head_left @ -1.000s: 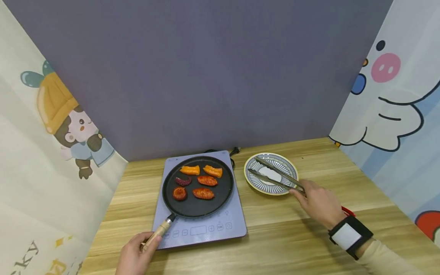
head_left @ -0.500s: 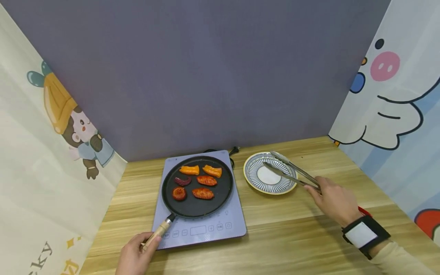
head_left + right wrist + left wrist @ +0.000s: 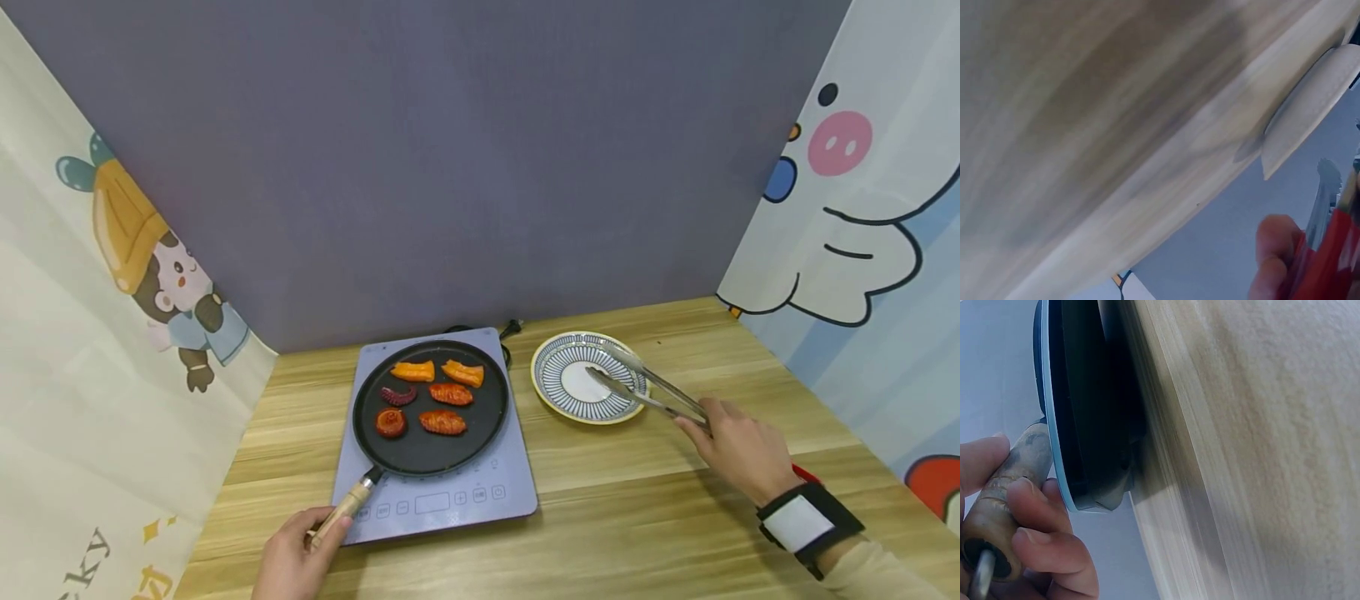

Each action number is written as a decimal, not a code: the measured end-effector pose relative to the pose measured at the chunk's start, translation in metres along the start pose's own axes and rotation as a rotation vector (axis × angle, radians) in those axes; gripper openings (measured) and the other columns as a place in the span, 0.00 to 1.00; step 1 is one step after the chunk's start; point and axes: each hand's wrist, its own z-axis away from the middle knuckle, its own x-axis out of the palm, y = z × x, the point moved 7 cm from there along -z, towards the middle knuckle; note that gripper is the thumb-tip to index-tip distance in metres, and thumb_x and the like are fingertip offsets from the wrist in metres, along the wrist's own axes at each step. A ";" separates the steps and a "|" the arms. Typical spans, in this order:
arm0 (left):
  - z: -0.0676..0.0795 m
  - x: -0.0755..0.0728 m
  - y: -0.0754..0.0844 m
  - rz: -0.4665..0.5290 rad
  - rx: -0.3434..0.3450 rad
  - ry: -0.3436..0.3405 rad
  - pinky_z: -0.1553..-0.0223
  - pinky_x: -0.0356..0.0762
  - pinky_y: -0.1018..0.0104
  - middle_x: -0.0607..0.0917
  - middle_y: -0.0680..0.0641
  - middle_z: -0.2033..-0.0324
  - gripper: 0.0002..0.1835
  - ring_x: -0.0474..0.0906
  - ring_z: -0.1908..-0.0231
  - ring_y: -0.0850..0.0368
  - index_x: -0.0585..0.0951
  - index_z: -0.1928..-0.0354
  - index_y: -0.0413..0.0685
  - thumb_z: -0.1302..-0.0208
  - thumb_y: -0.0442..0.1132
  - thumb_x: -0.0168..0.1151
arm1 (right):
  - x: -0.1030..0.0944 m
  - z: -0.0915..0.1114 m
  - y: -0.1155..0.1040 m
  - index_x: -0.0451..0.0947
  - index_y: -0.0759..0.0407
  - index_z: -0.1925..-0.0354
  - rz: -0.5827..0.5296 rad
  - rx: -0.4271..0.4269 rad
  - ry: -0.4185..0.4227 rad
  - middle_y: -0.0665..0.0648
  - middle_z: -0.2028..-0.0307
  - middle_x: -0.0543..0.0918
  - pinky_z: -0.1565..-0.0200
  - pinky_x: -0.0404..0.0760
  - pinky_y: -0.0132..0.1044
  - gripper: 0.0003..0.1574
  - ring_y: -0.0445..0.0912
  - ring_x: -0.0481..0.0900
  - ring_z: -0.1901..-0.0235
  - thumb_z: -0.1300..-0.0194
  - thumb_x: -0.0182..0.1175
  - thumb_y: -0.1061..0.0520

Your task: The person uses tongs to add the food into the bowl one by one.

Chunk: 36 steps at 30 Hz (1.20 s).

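My left hand point(image 3: 296, 554) grips the wooden handle point(image 3: 347, 507) of a flat black frying pan point(image 3: 420, 454). In the left wrist view, fingers and thumb wrap round that handle point(image 3: 1013, 494). Inside the pan lie two orange pieces point(image 3: 413, 372), two red-brown scored pieces point(image 3: 443, 422), a purple tentacle point(image 3: 398, 397) and a round reddish piece point(image 3: 391, 422). My right hand point(image 3: 742, 446) holds metal tongs point(image 3: 660, 392), their tips spread over the right part of a patterned plate point(image 3: 551, 375). Nothing shows between the tips. In the right wrist view the tongs have red grips point(image 3: 1329, 256).
Under the pan is a flat induction cooker point(image 3: 480, 508) with a touch panel along its front. A black cord and plug point(image 3: 513, 328) lie behind it. A grey panel point(image 3: 480, 167) rises at the back of the wooden table point(image 3: 615, 517), with printed curtains point(image 3: 885, 250) on both sides.
My right hand has moved right and slightly towards me, drawing the tongs from the plate's middle to its right side. The left hand and the pan have stayed put.
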 end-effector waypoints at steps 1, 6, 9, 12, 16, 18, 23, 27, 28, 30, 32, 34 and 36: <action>0.000 0.000 0.000 0.000 -0.001 -0.001 0.79 0.67 0.67 0.78 0.50 0.75 0.14 0.66 0.79 0.61 0.81 0.65 0.48 0.47 0.49 0.64 | 0.002 0.001 0.001 0.70 0.61 0.65 0.001 0.001 -0.008 0.53 0.85 0.67 0.92 0.56 0.38 0.26 0.43 0.60 0.90 0.42 0.56 0.39; 0.000 0.000 -0.001 0.003 -0.002 0.001 0.80 0.66 0.67 0.78 0.50 0.75 0.14 0.65 0.79 0.61 0.81 0.65 0.48 0.47 0.49 0.64 | 0.010 0.005 0.005 0.69 0.61 0.67 0.001 0.011 -0.046 0.52 0.86 0.64 0.92 0.56 0.37 0.26 0.44 0.59 0.90 0.40 0.55 0.39; 0.000 0.000 -0.002 -0.001 0.006 0.011 0.80 0.66 0.67 0.78 0.50 0.76 0.13 0.65 0.80 0.61 0.81 0.65 0.48 0.47 0.49 0.65 | 0.013 0.008 0.007 0.67 0.61 0.68 -0.003 0.018 -0.058 0.51 0.86 0.63 0.92 0.55 0.37 0.25 0.44 0.58 0.90 0.40 0.54 0.39; 0.000 0.000 -0.002 -0.001 0.016 0.020 0.80 0.66 0.67 0.77 0.51 0.77 0.13 0.65 0.80 0.62 0.81 0.65 0.49 0.47 0.49 0.65 | 0.015 0.009 0.008 0.67 0.60 0.69 -0.007 0.020 -0.059 0.51 0.86 0.62 0.92 0.55 0.37 0.25 0.43 0.58 0.90 0.40 0.54 0.39; 0.000 0.000 -0.002 0.001 0.014 0.018 0.81 0.66 0.67 0.77 0.51 0.77 0.13 0.65 0.80 0.62 0.81 0.65 0.49 0.47 0.49 0.65 | 0.018 0.011 0.009 0.67 0.60 0.70 -0.012 0.020 -0.064 0.51 0.87 0.63 0.93 0.55 0.37 0.25 0.43 0.58 0.91 0.40 0.55 0.40; 0.000 0.000 -0.002 0.000 0.004 0.011 0.80 0.66 0.67 0.77 0.51 0.77 0.13 0.65 0.80 0.62 0.81 0.65 0.49 0.47 0.49 0.64 | 0.019 0.011 0.009 0.67 0.61 0.70 -0.010 0.022 -0.068 0.51 0.87 0.62 0.93 0.55 0.37 0.25 0.43 0.58 0.91 0.40 0.55 0.40; 0.000 -0.001 -0.002 -0.004 -0.007 -0.004 0.80 0.66 0.67 0.77 0.50 0.76 0.14 0.65 0.80 0.61 0.81 0.65 0.48 0.46 0.51 0.63 | 0.020 0.011 0.009 0.67 0.60 0.70 -0.014 0.022 -0.076 0.51 0.87 0.63 0.92 0.55 0.38 0.25 0.44 0.59 0.90 0.40 0.55 0.39; 0.001 -0.001 -0.001 -0.004 0.006 0.013 0.80 0.66 0.67 0.77 0.51 0.77 0.12 0.65 0.80 0.62 0.81 0.66 0.49 0.47 0.49 0.65 | 0.020 0.013 0.011 0.68 0.59 0.69 -0.028 0.005 -0.084 0.52 0.86 0.65 0.92 0.58 0.39 0.23 0.44 0.61 0.89 0.41 0.57 0.41; 0.001 -0.001 -0.001 -0.002 0.010 0.018 0.80 0.66 0.67 0.77 0.51 0.77 0.12 0.65 0.80 0.62 0.81 0.66 0.49 0.48 0.48 0.65 | 0.021 0.013 0.011 0.68 0.59 0.68 -0.033 0.003 -0.092 0.53 0.85 0.66 0.91 0.59 0.40 0.23 0.44 0.62 0.89 0.41 0.57 0.41; 0.001 -0.001 0.000 0.004 0.014 0.023 0.81 0.66 0.67 0.77 0.51 0.77 0.12 0.65 0.81 0.62 0.81 0.66 0.49 0.48 0.48 0.66 | 0.022 0.014 0.012 0.69 0.60 0.67 -0.042 0.000 -0.109 0.55 0.82 0.69 0.90 0.62 0.42 0.22 0.46 0.65 0.88 0.41 0.57 0.41; 0.001 -0.001 0.000 0.012 0.009 0.016 0.82 0.66 0.67 0.77 0.51 0.77 0.13 0.65 0.81 0.62 0.81 0.65 0.49 0.48 0.49 0.65 | 0.023 0.014 0.013 0.71 0.61 0.64 -0.050 -0.001 -0.123 0.58 0.78 0.72 0.89 0.66 0.45 0.23 0.49 0.69 0.85 0.41 0.57 0.42; 0.001 -0.001 0.000 0.015 0.015 0.019 0.82 0.66 0.67 0.77 0.51 0.77 0.13 0.65 0.81 0.62 0.81 0.66 0.49 0.48 0.48 0.65 | 0.023 0.015 0.013 0.72 0.62 0.62 -0.057 0.002 -0.133 0.60 0.75 0.75 0.87 0.69 0.48 0.24 0.52 0.71 0.83 0.41 0.57 0.42; 0.000 -0.001 0.000 0.015 0.023 0.023 0.81 0.66 0.67 0.77 0.51 0.77 0.12 0.65 0.81 0.62 0.81 0.66 0.49 0.48 0.48 0.66 | 0.023 0.016 0.013 0.72 0.63 0.59 -0.059 0.000 -0.137 0.62 0.72 0.77 0.86 0.70 0.50 0.25 0.53 0.73 0.80 0.42 0.57 0.42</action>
